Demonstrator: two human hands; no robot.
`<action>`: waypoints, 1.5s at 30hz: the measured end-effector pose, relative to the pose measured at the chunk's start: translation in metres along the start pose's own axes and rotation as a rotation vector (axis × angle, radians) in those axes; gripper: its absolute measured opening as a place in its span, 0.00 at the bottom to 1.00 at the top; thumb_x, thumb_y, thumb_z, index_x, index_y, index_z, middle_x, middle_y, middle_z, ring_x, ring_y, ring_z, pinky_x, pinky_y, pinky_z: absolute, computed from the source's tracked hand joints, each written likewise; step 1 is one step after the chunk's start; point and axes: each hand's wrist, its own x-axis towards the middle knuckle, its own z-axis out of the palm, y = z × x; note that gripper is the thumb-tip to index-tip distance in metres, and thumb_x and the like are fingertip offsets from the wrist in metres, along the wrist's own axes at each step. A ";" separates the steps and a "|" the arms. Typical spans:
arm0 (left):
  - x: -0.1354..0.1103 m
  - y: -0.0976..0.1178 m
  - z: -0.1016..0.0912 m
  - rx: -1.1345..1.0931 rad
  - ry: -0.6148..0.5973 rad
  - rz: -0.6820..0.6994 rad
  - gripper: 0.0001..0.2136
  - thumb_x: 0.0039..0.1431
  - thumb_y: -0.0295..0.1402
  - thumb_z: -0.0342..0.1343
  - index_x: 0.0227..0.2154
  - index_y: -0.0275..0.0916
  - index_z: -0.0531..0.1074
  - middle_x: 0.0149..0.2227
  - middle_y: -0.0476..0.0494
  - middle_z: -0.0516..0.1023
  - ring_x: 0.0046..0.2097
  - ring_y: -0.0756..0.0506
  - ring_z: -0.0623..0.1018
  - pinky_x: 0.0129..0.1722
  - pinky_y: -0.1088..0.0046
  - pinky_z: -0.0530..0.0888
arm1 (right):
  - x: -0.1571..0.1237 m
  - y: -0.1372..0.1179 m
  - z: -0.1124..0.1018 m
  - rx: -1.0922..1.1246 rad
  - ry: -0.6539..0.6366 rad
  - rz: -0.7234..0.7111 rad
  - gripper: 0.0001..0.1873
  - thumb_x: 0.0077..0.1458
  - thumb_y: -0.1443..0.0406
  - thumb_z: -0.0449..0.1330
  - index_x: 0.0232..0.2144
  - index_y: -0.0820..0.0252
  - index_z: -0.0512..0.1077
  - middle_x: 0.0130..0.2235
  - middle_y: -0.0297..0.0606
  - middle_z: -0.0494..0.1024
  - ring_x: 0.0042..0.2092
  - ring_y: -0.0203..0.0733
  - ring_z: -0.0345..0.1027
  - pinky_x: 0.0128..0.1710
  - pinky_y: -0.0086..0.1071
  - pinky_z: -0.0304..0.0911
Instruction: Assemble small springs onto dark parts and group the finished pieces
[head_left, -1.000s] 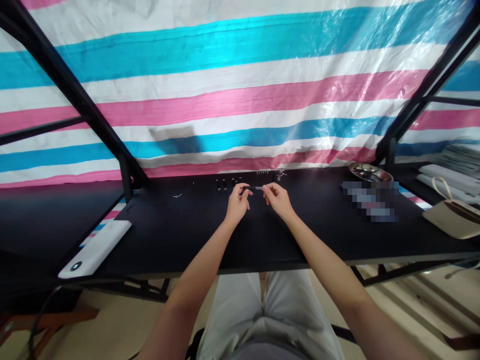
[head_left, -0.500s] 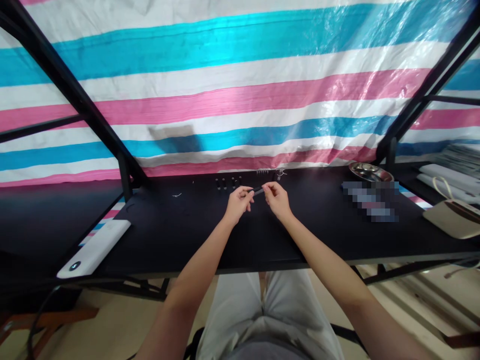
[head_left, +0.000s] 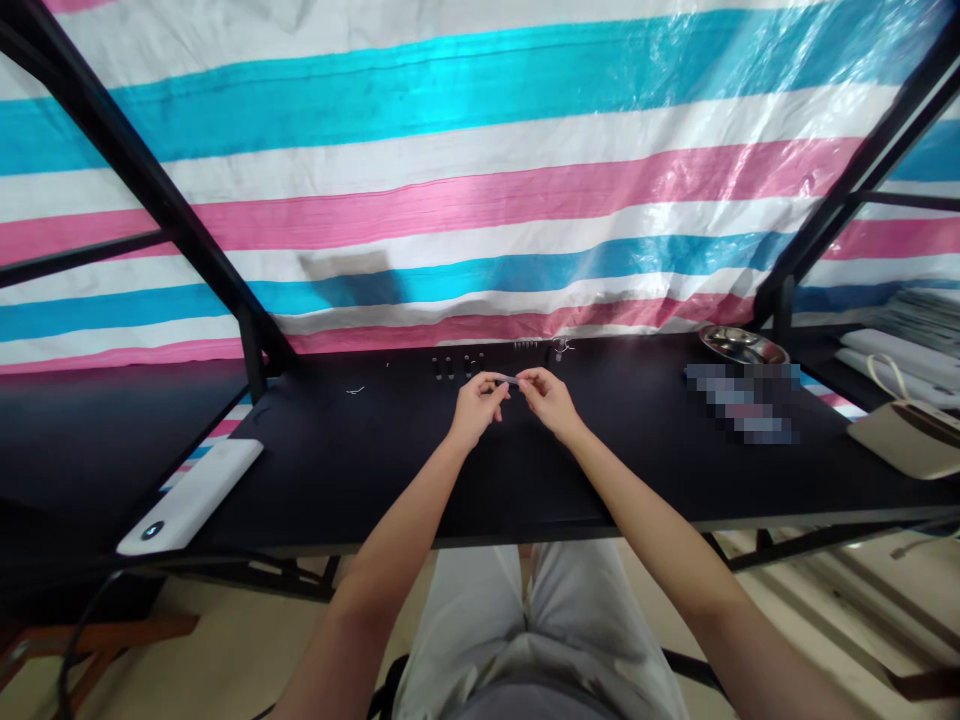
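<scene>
Between my two hands is a small, slim dark-grey piece (head_left: 508, 380), too small to name more exactly. My left hand (head_left: 478, 408) pinches its left end between thumb and fingers. At the other end, the fingertips of my right hand (head_left: 549, 400) close on it. Both hands are just above the black table (head_left: 352, 450), and the fingers cover much of the piece. Several short black pieces with light ends (head_left: 450, 368) stand in a row beyond my left hand. Past my right hand lies a row of tiny silvery parts (head_left: 526, 345), beside a tangle of thin white bits (head_left: 561, 348).
Thin white scraps (head_left: 355, 390) lie left of the row. A white power-bank-like device (head_left: 193, 497) rests at the table's left edge. To the right are a shiny metal dish (head_left: 744, 345), a blurred-out flat item (head_left: 742, 403) and a beige pouch (head_left: 904, 437). A striped sheet (head_left: 480, 190) hangs behind.
My right hand has moved slightly left, nearer my left hand. Less of the dark-grey piece shows between the fingers, and it looks turned a little.
</scene>
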 end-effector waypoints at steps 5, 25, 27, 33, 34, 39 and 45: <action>0.000 0.004 -0.002 -0.030 0.071 0.004 0.15 0.48 0.40 0.57 0.35 0.35 0.68 0.23 0.52 0.70 0.14 0.58 0.64 0.12 0.82 0.57 | -0.002 0.003 0.001 -0.026 -0.144 -0.010 0.15 0.50 0.55 0.57 0.35 0.59 0.68 0.28 0.33 0.70 0.22 0.29 0.57 0.21 0.25 0.56; -0.008 0.003 0.002 0.353 -0.048 0.172 0.10 0.52 0.35 0.54 0.36 0.37 0.69 0.17 0.57 0.60 0.20 0.56 0.62 0.23 0.80 0.61 | -0.008 -0.003 -0.005 -0.269 -0.312 -0.072 0.08 0.49 0.63 0.52 0.30 0.61 0.67 0.21 0.27 0.62 0.22 0.30 0.54 0.24 0.26 0.53; -0.008 0.002 0.002 0.441 -0.069 0.192 0.11 0.53 0.34 0.53 0.39 0.38 0.68 0.19 0.57 0.62 0.22 0.55 0.63 0.25 0.80 0.62 | -0.007 0.000 -0.007 -0.294 -0.334 -0.071 0.06 0.48 0.64 0.52 0.29 0.61 0.66 0.21 0.27 0.62 0.22 0.30 0.54 0.24 0.26 0.53; -0.009 -0.003 0.002 0.623 -0.122 0.201 0.15 0.55 0.33 0.50 0.46 0.40 0.64 0.27 0.53 0.70 0.25 0.54 0.68 0.28 0.78 0.64 | -0.005 0.002 -0.013 -0.418 -0.345 -0.065 0.04 0.48 0.66 0.52 0.27 0.60 0.65 0.19 0.27 0.64 0.22 0.31 0.57 0.25 0.26 0.54; -0.009 -0.003 0.002 0.644 -0.123 0.197 0.16 0.55 0.33 0.49 0.48 0.40 0.63 0.28 0.52 0.71 0.26 0.54 0.69 0.28 0.78 0.64 | -0.003 0.002 -0.015 -0.435 -0.343 -0.063 0.03 0.48 0.65 0.53 0.27 0.60 0.65 0.19 0.27 0.65 0.21 0.31 0.57 0.25 0.26 0.55; -0.011 -0.004 0.003 0.794 -0.216 0.188 0.15 0.57 0.34 0.48 0.47 0.41 0.64 0.28 0.52 0.74 0.27 0.52 0.71 0.29 0.76 0.64 | 0.019 0.014 -0.036 -0.428 -0.200 0.109 0.08 0.50 0.62 0.54 0.24 0.59 0.61 0.18 0.29 0.68 0.18 0.31 0.59 0.21 0.25 0.56; -0.013 -0.002 0.004 0.917 -0.321 0.196 0.11 0.58 0.34 0.46 0.40 0.41 0.70 0.28 0.50 0.75 0.29 0.50 0.73 0.30 0.76 0.65 | 0.055 0.040 -0.068 -0.582 -0.001 0.257 0.07 0.50 0.65 0.55 0.23 0.60 0.62 0.20 0.31 0.71 0.18 0.30 0.62 0.22 0.25 0.59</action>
